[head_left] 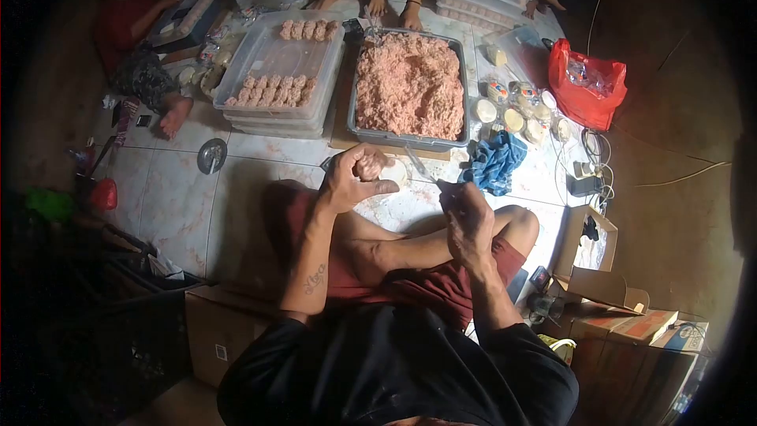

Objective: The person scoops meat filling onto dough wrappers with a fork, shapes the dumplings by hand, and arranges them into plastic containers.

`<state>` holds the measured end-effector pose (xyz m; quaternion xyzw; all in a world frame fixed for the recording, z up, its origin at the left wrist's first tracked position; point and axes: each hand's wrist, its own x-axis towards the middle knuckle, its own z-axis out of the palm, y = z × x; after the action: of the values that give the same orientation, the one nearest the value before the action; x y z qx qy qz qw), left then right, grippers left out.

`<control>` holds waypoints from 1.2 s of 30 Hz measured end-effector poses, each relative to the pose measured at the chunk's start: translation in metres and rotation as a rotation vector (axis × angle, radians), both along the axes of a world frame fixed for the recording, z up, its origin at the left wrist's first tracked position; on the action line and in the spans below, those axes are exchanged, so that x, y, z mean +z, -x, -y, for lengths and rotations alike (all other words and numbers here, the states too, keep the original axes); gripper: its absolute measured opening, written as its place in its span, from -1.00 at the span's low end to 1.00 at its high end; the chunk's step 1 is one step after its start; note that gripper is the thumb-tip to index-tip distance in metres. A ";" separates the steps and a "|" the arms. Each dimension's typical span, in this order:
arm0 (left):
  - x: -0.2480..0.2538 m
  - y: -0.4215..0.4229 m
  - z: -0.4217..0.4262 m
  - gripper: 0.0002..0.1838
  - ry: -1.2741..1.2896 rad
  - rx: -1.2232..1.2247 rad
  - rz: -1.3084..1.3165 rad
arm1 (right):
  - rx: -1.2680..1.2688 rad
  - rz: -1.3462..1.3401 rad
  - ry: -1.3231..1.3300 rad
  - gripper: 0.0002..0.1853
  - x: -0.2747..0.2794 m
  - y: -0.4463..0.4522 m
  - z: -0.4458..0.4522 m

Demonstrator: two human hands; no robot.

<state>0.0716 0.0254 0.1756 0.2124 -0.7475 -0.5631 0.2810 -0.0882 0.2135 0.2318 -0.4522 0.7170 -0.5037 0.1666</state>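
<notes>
My left hand (347,181) is closed around a small lump of pinkish minced meat (369,167), held in front of the tray. Just right of it shows a pale round wrapper (396,177); I cannot tell whether my fingers touch it. My right hand (467,217) grips the handle of a flat-bladed spreading knife (424,164), its blade tilted up toward the tray. Beyond both hands stands a grey tray (352,122) heaped with pink minced meat (410,87). A blue cloth (498,164) lies crumpled on the tiles beyond my right hand.
Left of the meat, a stacked plastic container (260,51) holds rows of meat portions. Several wrapper stacks (514,120) and a red bag (585,83) lie to the right, near cables (603,166). Co-workers' hands (411,16) and legs are at the far side. Cardboard boxes (631,331) stand lower right.
</notes>
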 end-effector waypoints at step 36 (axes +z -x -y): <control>-0.089 -0.069 0.081 -0.71 -0.254 0.771 -0.322 | 0.507 -0.220 -0.135 -0.79 -0.127 -0.009 0.147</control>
<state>0.1409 -0.0558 0.0865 0.4185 -0.4848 -0.5304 0.5554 -0.0796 0.0666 0.1051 -0.6569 0.6267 -0.3450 0.2381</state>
